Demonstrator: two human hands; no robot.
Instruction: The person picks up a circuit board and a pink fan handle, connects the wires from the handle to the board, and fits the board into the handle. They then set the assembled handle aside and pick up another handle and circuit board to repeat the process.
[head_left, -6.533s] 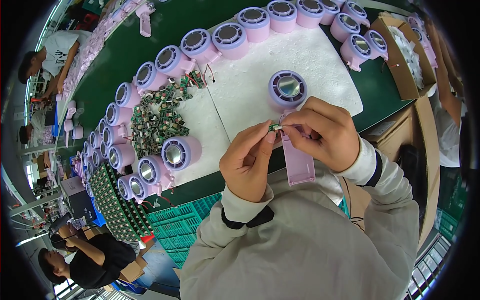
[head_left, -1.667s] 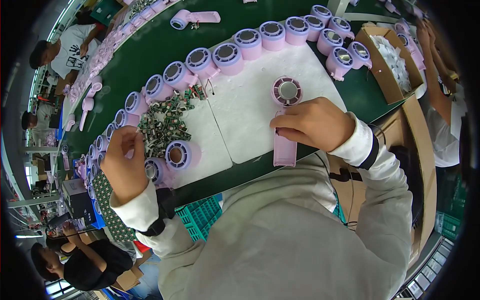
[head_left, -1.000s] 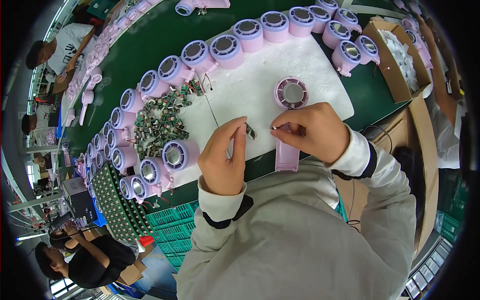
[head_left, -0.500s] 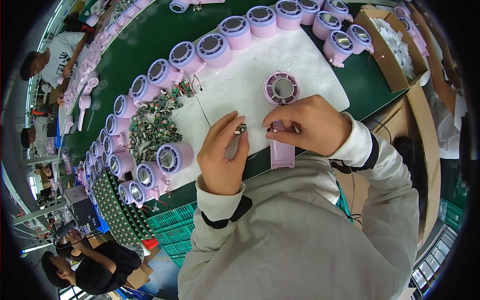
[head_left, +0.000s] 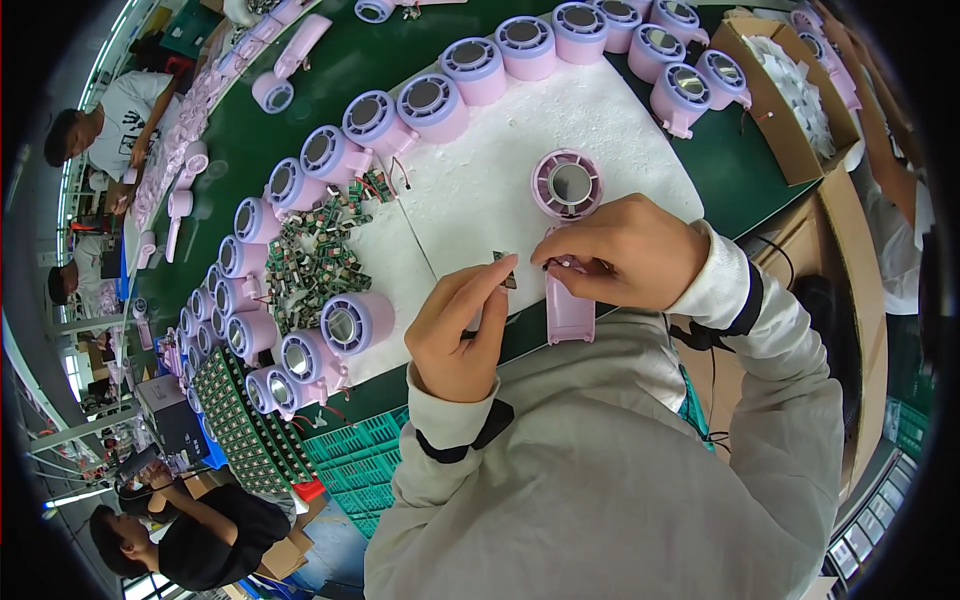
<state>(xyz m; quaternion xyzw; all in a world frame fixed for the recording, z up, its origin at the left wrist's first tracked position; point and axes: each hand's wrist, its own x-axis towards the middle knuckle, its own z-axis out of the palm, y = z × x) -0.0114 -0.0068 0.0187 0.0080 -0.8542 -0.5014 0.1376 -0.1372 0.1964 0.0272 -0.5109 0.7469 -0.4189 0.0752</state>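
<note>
A pink handheld fan lies in front of me, its round head (head_left: 541,187) on the white mat and its open, trough-like handle (head_left: 571,318) toward my body. My left hand (head_left: 462,335) pinches a small green circuit board (head_left: 507,272) between thumb and fingertips, just left of the handle. My right hand (head_left: 640,255) is closed over the top of the handle. Its thumb and index finger pinch a small dark wire end, partly hidden by the fingers. Board and wire end are close but apart.
A heap of small circuit boards (head_left: 318,260) lies on the white mat (head_left: 480,175) to the left. Pink-and-lilac fan heads (head_left: 433,105) curve around it. A cardboard box (head_left: 765,90) of white pieces stands at far right. Green crates (head_left: 360,470) are at lower left; other people sit farther left.
My left hand has moved right with the circuit board, closer to my right hand, and the board has tilted. Another pink fan part has come into view on the green surface at upper left.
</note>
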